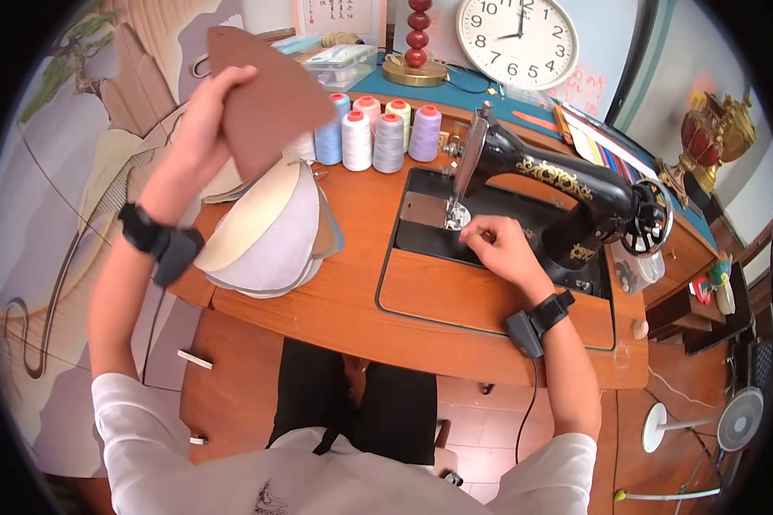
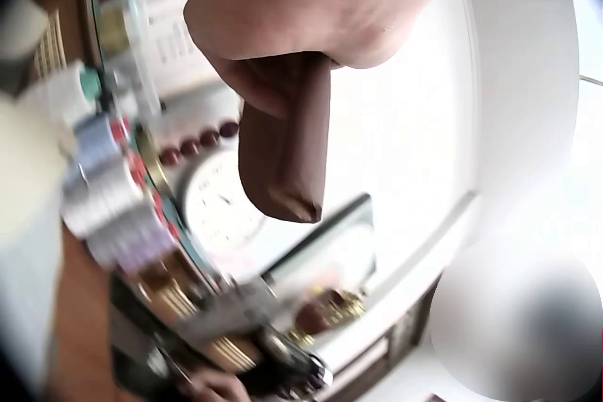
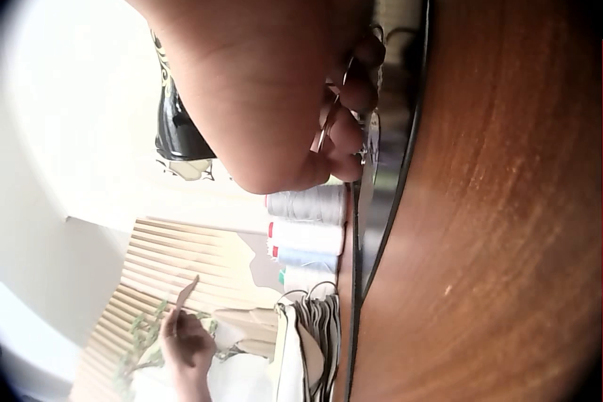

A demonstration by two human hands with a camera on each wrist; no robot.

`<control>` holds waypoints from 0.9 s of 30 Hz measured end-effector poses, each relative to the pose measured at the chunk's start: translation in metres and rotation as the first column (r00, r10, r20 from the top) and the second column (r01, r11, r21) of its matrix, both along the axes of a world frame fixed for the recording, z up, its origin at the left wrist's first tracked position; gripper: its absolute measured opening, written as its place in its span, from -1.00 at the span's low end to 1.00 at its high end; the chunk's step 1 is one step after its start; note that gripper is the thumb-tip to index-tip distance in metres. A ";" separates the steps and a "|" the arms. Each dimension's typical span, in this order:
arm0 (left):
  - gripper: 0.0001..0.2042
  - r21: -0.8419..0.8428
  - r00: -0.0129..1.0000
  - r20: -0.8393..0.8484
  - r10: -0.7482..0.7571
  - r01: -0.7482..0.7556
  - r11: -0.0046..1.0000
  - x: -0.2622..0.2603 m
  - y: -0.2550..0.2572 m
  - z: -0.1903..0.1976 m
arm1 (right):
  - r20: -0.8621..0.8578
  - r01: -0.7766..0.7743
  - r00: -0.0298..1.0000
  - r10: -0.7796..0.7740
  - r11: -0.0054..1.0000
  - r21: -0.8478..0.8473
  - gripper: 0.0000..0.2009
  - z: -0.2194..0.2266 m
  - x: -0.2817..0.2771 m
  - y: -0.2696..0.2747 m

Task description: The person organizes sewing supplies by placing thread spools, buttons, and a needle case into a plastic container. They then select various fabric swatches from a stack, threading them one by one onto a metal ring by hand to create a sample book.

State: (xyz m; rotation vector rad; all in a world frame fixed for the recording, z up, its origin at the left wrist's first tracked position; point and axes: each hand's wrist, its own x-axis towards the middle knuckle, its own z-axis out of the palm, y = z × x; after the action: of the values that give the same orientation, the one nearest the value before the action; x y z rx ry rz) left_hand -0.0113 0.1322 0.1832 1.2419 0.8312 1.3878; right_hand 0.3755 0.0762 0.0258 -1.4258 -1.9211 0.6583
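My left hand (image 1: 204,116) holds up a brown triangular panel (image 1: 270,99) of fabric or leather, thumb across its face. Seen from the left wrist, the panel (image 2: 283,157) bends below the fingers. Under that hand a stack of pale cut panels (image 1: 270,232) lies on the table's left side. My right hand (image 1: 502,247) is beside the needle plate of a black sewing machine (image 1: 550,172), fingers curled. In the right wrist view those fingers grip a slim metal tool (image 3: 330,121); its kind cannot be made out, being mostly hidden by the hand.
Several thread cones (image 1: 388,142) stand in rows behind the stack, left of the machine. A wall clock (image 1: 517,39), a red-beaded stand (image 1: 415,64) and plastic boxes (image 1: 339,58) are at the back. The wooden table (image 1: 335,296) ends just before the person's lap.
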 end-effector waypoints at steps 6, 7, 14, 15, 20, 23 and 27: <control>-0.65 -0.392 0.838 0.016 -0.546 0.508 0.767 0.104 -0.096 -0.082 | -0.268 -0.091 0.959 0.096 0.995 0.029 -0.76 -0.006 0.005 0.006; -0.54 -0.499 0.783 0.036 -0.621 0.552 0.668 0.114 -0.097 -0.095 | -0.329 -0.126 0.934 0.135 0.991 0.049 -0.74 -0.002 0.003 0.004; -0.42 -0.507 0.730 0.098 -0.676 0.621 0.597 0.169 -0.088 -0.139 | -0.377 -0.180 0.919 0.114 0.973 -0.144 -0.67 0.009 -0.001 -0.005; -0.42 -0.491 0.722 0.109 -0.684 0.637 0.594 0.173 -0.087 -0.139 | -0.404 -0.177 0.909 0.102 0.972 -0.154 -0.68 0.008 -0.003 -0.005; -0.45 -0.520 0.720 0.143 -0.680 0.639 0.567 0.185 -0.074 -0.148 | -0.481 -0.151 0.876 0.042 0.970 -0.191 -0.71 0.007 0.003 -0.003; -0.50 -0.512 0.706 0.332 -0.626 0.692 0.509 0.186 -0.060 -0.156 | -0.548 -0.177 0.836 0.020 0.956 -0.236 -0.70 0.006 0.001 -0.002; -0.56 -0.325 0.812 0.365 -0.455 0.569 0.755 0.192 -0.051 -0.168 | -0.431 -0.145 0.902 0.033 0.963 -0.229 -0.75 0.002 0.004 0.000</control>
State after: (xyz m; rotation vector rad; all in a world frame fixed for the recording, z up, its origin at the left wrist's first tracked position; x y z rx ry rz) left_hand 0.1805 0.0814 0.0151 0.8301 0.5005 0.8300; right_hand 0.3800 0.0761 0.0280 -1.2166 -1.6014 1.1937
